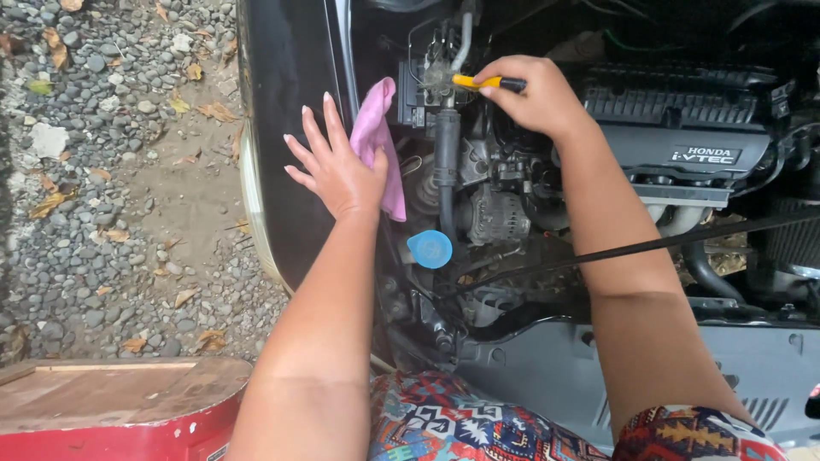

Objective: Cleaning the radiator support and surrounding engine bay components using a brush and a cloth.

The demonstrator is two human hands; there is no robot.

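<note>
Right hand point(534, 96) grips a yellow dipstick handle point(478, 82) near the far edge of the open engine bay point(598, 196), while the left hand point(336, 162), fingers spread wide, presses a pink cloth point(376, 141) against the black fender point(286, 128). Just below sits a blue cap point(430, 248).

I'm outdoors on a driveway or yard, leaning over my dark car's open engine bay point(512, 213). Grey loose gravel point(111, 213) strewn with dry brown leaves point(47, 203) lies beside the black fender point(286, 128).
</note>
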